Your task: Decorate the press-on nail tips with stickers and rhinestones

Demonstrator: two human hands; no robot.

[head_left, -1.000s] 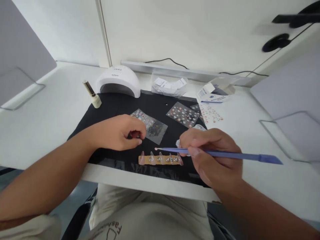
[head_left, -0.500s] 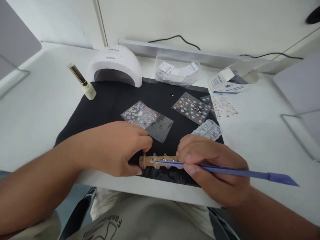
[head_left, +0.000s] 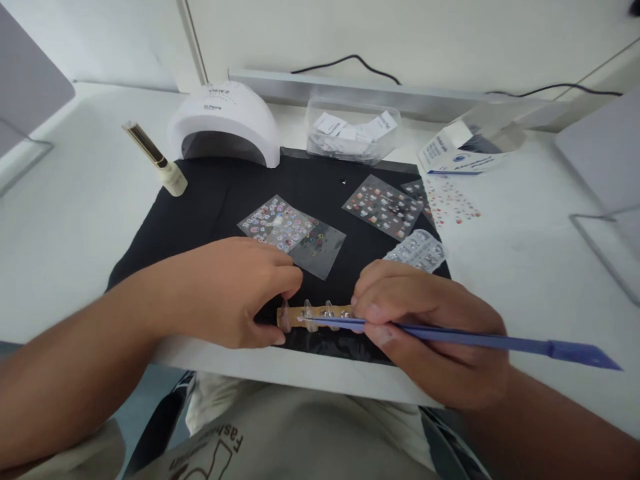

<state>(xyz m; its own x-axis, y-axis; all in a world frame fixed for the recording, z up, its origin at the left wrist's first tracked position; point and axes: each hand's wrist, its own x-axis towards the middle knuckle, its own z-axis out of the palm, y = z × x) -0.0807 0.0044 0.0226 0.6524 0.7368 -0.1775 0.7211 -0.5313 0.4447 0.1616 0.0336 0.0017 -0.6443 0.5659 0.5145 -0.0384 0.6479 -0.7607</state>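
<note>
Near the front edge of the black sheet (head_left: 200,213), the blue tweezers (head_left: 465,339) have come down to the nail-tip strip (head_left: 296,312). The right hand's (head_left: 435,320) grip pinches them; the left hand's (head_left: 220,293) is spread around the strip's end.
</note>
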